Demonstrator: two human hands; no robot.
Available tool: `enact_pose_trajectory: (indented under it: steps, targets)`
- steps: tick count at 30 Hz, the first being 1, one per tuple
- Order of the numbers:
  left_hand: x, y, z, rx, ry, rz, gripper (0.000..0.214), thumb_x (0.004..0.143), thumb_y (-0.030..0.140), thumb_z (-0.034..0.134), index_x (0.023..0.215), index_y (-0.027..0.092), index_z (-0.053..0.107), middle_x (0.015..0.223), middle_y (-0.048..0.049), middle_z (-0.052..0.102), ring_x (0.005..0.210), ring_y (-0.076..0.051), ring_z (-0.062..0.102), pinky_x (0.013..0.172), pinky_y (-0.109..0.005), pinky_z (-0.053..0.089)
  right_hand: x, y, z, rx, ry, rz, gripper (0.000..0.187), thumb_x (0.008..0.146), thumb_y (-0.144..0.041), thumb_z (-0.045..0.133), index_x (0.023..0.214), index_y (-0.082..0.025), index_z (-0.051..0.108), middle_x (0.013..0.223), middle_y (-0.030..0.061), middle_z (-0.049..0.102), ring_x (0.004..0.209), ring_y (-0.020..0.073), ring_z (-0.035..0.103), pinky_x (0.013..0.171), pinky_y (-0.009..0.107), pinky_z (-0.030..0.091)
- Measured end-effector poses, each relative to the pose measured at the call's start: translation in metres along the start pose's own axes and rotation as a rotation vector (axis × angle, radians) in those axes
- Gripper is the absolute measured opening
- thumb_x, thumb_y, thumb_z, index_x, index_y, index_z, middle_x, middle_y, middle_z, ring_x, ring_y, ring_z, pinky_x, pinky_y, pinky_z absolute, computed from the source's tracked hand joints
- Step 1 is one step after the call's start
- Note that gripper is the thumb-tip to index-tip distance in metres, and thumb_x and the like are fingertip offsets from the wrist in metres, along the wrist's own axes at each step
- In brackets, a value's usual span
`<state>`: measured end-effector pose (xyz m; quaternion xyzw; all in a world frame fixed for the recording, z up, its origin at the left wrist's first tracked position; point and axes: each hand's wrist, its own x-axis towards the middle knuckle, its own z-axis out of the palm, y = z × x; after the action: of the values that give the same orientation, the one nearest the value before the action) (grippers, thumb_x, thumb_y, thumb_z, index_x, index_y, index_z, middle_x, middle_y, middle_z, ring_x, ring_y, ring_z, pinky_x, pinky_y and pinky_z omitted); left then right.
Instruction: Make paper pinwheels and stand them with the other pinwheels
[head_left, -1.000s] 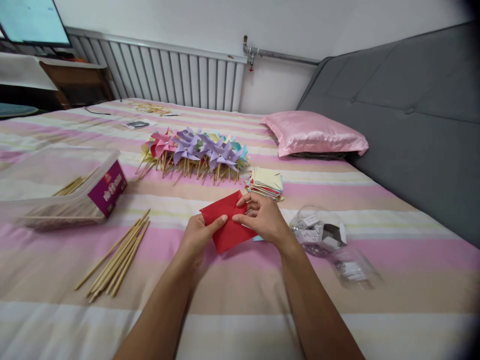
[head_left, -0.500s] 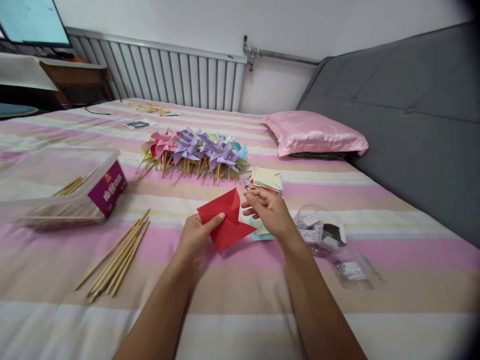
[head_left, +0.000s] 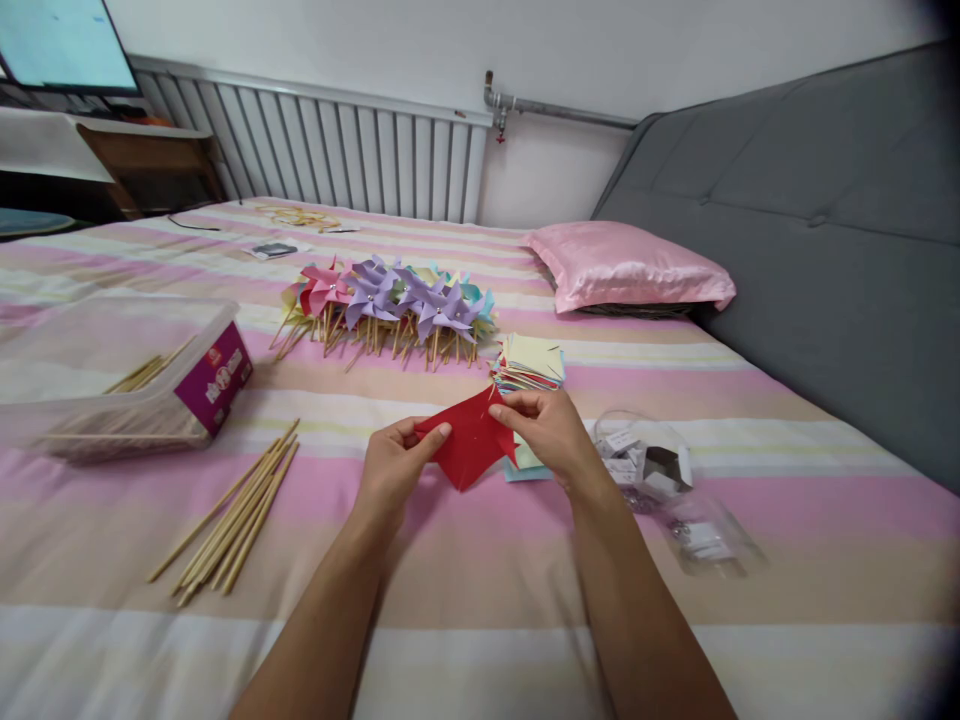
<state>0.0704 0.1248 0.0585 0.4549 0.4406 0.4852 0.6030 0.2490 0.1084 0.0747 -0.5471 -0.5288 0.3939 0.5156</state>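
Observation:
A red paper sheet (head_left: 466, 448) with slits cut in from its corners is held up above the bed between both hands. My left hand (head_left: 396, 462) pinches its left side, thumb on top. With thumb and fingers, my right hand (head_left: 546, 432) grips the upper right part. Partly hidden behind the right hand lie some pale green and blue paper squares (head_left: 527, 462). Just beyond them is a stack of coloured paper squares (head_left: 529, 360), yellow on top.
Finished paper pinwheels (head_left: 397, 300) on sticks lie in a row behind. At left are loose wooden sticks (head_left: 236, 515) and a clear plastic box (head_left: 142, 400) holding more. Small bags and an opened box (head_left: 664, 470) sit at right. A pink pillow (head_left: 630, 265) rests near the grey headboard (head_left: 810, 220).
My right hand, previously apart from the red paper with loose fingers, has closed on its upper right part. The paper has turned and flattened in my hands.

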Motion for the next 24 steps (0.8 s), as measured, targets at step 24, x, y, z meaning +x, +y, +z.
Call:
enact_pose_trajectory:
  steps: [24]
  targets:
    - [-0.003,0.019,-0.011,-0.637,-0.247,-0.138,0.058,0.077,0.059,0.053,0.109,0.011,0.064,0.109,-0.0131,0.068,0.108,-0.03,0.058,0.088,-0.038,0.05,-0.008,-0.012,0.012,-0.375,-0.15,-0.564,0.016,0.081,-0.022,0.062,0.089,-0.029,0.074,0.1,0.0025,0.072,0.1,0.0192,0.065,0.088,0.033,0.05]
